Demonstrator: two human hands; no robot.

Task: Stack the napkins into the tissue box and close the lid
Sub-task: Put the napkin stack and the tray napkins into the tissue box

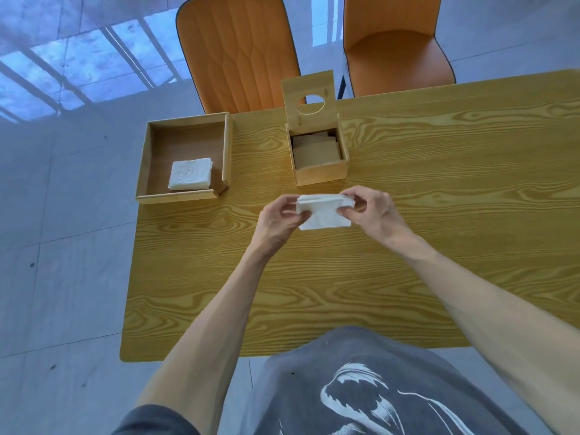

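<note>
A wooden tissue box (pixel 321 174) stands near the far edge of the table, its lid (pixel 309 95) with a round hole raised upright at the back. Napkins lie inside it in shadow. Just in front of the box, both hands hold a small stack of white napkins (pixel 323 213) above the table. My left hand (pixel 279 221) pinches the stack's left edge. My right hand (pixel 373 211) grips its right edge. A second white napkin stack (pixel 190 174) rests in a shallow wooden tray (pixel 185 196) at the table's left corner.
The wood-grain table (pixel 408 246) spreads to the right and toward me. Two orange chairs (pixel 238 51) stand behind its far edge. The tray overhangs the table's left side, above the grey tiled floor.
</note>
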